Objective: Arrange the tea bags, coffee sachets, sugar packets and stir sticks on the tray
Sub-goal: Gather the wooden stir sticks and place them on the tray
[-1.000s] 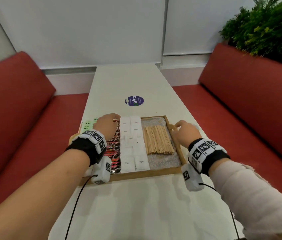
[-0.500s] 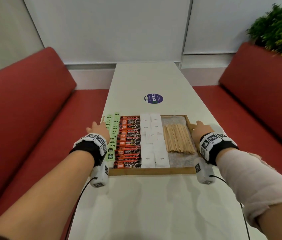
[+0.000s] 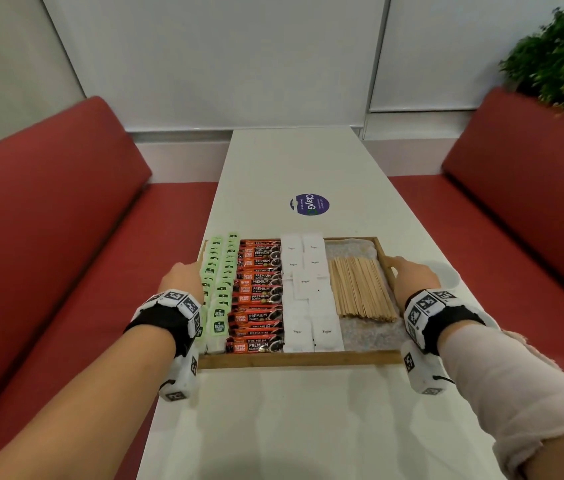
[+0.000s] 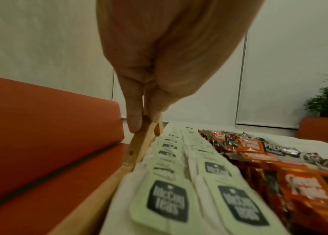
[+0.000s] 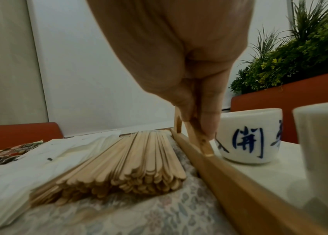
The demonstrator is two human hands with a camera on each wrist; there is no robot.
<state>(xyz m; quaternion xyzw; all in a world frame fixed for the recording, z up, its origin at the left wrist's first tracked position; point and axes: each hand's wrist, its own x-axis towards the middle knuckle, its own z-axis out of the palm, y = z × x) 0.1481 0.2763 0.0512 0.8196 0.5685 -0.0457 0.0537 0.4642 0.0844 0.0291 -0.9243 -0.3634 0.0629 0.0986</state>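
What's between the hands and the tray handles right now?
Nothing visible. The left hand already pinches the handle on the left side of the tray, and the right hand pinches the right handle. Two cups stand on the table just outside the right rim, close beside the right hand's fingers.

Fingers [image 5: 209, 111] grip tray handle [image 5: 197, 139] (cup [image 5: 249, 136] beside).

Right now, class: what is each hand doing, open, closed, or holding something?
Left hand: closed, fingers pinching the tray's left handle.
Right hand: closed, fingers pinching the tray's right handle.
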